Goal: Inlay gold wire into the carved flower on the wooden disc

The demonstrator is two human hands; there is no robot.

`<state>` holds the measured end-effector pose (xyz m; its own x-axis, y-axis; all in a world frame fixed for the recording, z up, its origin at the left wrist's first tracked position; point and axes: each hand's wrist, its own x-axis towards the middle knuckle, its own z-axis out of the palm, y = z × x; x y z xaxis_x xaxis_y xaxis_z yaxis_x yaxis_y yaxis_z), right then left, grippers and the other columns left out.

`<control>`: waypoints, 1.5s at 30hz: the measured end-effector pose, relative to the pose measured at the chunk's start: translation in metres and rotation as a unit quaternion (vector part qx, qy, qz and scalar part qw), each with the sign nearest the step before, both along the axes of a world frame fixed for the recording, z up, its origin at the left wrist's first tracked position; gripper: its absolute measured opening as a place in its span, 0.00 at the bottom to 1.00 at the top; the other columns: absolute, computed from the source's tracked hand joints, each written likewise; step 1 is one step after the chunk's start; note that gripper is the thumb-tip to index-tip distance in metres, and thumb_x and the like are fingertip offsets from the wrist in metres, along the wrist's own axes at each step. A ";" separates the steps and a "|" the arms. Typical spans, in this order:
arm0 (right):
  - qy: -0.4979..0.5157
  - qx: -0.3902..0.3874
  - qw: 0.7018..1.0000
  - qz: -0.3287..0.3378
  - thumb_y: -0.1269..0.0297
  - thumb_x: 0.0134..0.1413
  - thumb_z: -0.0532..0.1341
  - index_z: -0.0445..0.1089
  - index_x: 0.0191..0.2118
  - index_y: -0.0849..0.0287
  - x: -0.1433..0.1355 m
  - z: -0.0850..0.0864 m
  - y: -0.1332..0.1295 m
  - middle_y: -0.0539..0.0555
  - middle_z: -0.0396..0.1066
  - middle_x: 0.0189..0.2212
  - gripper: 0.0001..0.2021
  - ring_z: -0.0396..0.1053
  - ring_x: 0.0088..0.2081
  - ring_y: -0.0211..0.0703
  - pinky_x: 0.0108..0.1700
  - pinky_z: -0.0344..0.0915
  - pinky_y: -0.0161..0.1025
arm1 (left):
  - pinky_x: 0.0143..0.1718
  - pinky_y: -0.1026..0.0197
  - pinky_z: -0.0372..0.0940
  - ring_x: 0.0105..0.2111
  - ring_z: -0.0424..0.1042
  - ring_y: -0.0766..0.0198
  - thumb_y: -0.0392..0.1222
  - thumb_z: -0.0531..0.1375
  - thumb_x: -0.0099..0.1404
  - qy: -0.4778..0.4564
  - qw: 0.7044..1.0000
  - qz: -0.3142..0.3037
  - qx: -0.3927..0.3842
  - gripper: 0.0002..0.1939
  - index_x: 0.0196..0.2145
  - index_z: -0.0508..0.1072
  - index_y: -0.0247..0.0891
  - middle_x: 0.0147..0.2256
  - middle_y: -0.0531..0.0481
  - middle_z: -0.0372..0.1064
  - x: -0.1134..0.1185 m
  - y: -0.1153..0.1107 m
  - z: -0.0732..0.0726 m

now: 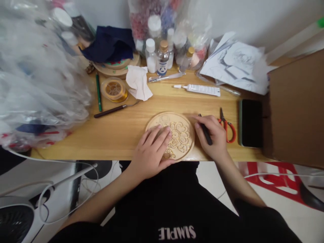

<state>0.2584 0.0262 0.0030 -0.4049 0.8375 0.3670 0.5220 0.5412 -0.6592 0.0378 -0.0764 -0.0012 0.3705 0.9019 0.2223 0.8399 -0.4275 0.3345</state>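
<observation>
A round wooden plate (pixel 188 130) with a raised rim lies near the table's front edge, bearing a flower pattern outlined in gold wire. My left hand (pixel 153 152) rests flat over its left side, fingers stretched out, covering part of the pattern. Just right of the plate, my right hand (pixel 214 136) is closed around a slim black tool (pixel 207 135); its tip is too small to identify. Orange-handled scissors (pixel 233 133) lie right beside that hand, partly hidden by it.
Behind the plate lie a white tube (pixel 204 89), a spool of gold wire (pixel 115 90), a dark-handled hook tool (pixel 110 111) and a green pencil (pixel 98 92). Small bottles (pixel 162 60) line the back. A phone (pixel 250 123) and cardboard box (pixel 296 108) stand right; plastic bags (pixel 40 77) crowd the left.
</observation>
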 end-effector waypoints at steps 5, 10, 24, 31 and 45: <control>0.031 -0.038 0.996 -0.076 0.70 0.62 0.59 0.72 0.50 0.52 -0.002 -0.003 -0.016 0.52 0.71 0.34 0.13 0.71 0.36 0.43 0.39 0.70 0.44 | 0.59 0.44 0.60 0.61 0.63 0.47 0.52 0.52 0.73 -0.083 0.995 0.054 0.000 0.27 0.62 0.62 0.34 0.59 0.36 0.66 -0.002 -0.002 0.009; 0.052 -0.024 0.992 -0.117 0.70 0.62 0.59 0.71 0.52 0.53 -0.011 -0.010 -0.028 0.54 0.73 0.38 0.14 0.72 0.40 0.44 0.42 0.71 0.46 | 0.63 0.41 0.54 0.65 0.56 0.43 0.57 0.51 0.72 -0.004 1.000 0.012 -0.010 0.32 0.61 0.63 0.28 0.62 0.33 0.62 -0.007 0.012 0.008; 0.061 -0.031 0.990 -0.122 0.72 0.60 0.59 0.71 0.52 0.55 -0.011 -0.014 -0.027 0.53 0.73 0.37 0.15 0.72 0.39 0.43 0.41 0.71 0.44 | 0.66 0.44 0.50 0.66 0.54 0.45 0.61 0.50 0.71 0.067 0.993 -0.087 -0.034 0.34 0.63 0.64 0.31 0.65 0.40 0.61 -0.020 0.028 0.010; 0.058 -0.030 0.990 -0.127 0.72 0.60 0.59 0.72 0.51 0.55 -0.011 -0.014 -0.027 0.53 0.73 0.36 0.14 0.72 0.38 0.43 0.41 0.71 0.44 | 0.65 0.45 0.50 0.65 0.56 0.45 0.60 0.51 0.71 0.059 0.993 -0.096 -0.035 0.33 0.62 0.65 0.31 0.64 0.38 0.62 -0.020 0.030 0.009; 0.051 -0.035 0.990 -0.124 0.70 0.60 0.59 0.72 0.48 0.53 -0.012 -0.014 -0.025 0.53 0.75 0.37 0.12 0.73 0.38 0.43 0.40 0.71 0.44 | 0.66 0.45 0.50 0.66 0.56 0.46 0.59 0.53 0.70 0.046 0.991 -0.109 -0.055 0.32 0.61 0.65 0.30 0.64 0.37 0.61 -0.023 0.034 0.013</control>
<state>0.2463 0.0010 -0.0112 -0.1463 0.9318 0.3322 0.5618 0.3546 -0.7474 0.0150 -0.0427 0.0117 0.5739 0.8146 0.0839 0.7600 -0.5680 0.3159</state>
